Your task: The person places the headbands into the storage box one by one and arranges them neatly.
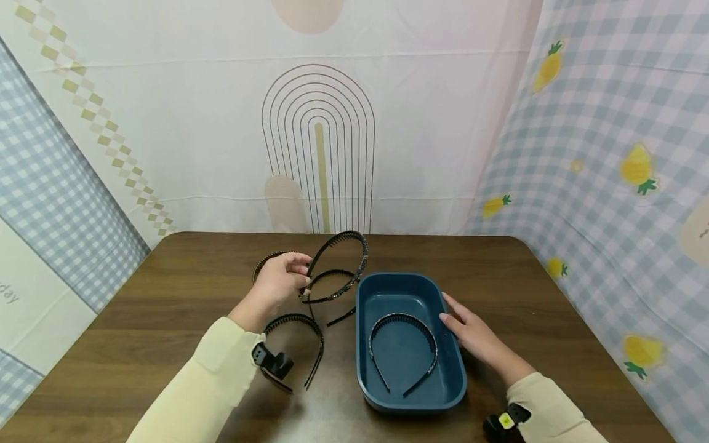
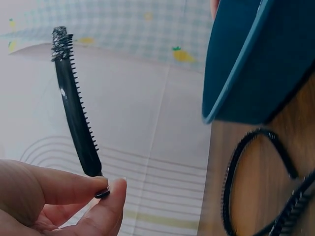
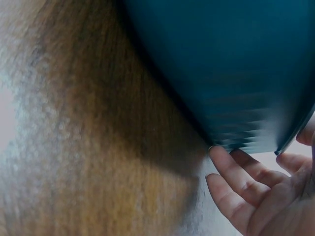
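Note:
Between thumb and fingertips my left hand (image 1: 280, 278) pinches one end of a black headband (image 1: 362, 258). The held headband is raised above the table and has comb teeth and a glittery section, clear in the left wrist view (image 2: 78, 113). A blue plastic bin (image 1: 364, 369) stands to its right, with another black toothed headband (image 1: 402, 316) lying inside. My right hand (image 1: 471, 329) touches the bin's right side near the rim, its fingers extended along the outer wall in the right wrist view. A black headband (image 1: 343, 318) lies below the held one, partly hidden.
On the wooden table (image 1: 183, 344), a black toothed headband (image 1: 317, 357) lies in front of the left forearm, which partly covers it. Behind the left hand is a headband with a gold-toned beaded edge (image 1: 258, 269). Patterned cloth (image 1: 415, 135) hangs along the table's back edge.

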Demonstrator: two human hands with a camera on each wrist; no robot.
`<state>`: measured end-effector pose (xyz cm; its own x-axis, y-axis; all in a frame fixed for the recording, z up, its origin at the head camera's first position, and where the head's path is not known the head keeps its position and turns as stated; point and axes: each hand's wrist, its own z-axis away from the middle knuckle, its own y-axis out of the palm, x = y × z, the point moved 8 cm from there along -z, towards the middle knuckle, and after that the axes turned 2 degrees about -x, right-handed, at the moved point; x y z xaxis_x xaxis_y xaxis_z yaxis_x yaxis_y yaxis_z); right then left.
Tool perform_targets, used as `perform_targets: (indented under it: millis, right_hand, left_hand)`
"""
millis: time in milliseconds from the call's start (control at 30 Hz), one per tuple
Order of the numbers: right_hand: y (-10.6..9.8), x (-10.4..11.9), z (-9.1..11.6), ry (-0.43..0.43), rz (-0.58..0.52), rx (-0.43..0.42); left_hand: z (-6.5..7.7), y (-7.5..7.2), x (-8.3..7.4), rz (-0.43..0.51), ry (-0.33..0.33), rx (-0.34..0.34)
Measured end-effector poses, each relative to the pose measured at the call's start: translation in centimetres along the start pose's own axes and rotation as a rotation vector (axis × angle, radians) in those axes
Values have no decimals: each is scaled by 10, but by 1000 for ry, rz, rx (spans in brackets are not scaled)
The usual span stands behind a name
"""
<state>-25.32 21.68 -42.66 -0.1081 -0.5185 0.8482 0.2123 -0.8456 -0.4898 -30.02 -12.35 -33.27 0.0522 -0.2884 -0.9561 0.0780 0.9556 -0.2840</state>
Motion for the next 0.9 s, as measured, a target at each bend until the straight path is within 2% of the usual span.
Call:
perform_targets:
  millis: [167,400,600,900]
  right_hand:
    - [0,0,1,0,-2,0]
    - [0,0,1,3,-2,12]
    - [-1,0,-1,-20,-23,21]
    - [-1,-1,-1,-12,-14,20]
  left_hand:
    - [3,15,0,35,-26,11]
    - [6,31,0,1,-23,22]
    - [8,43,1,8,-26,34]
    - [8,59,0,-3,-40,49]
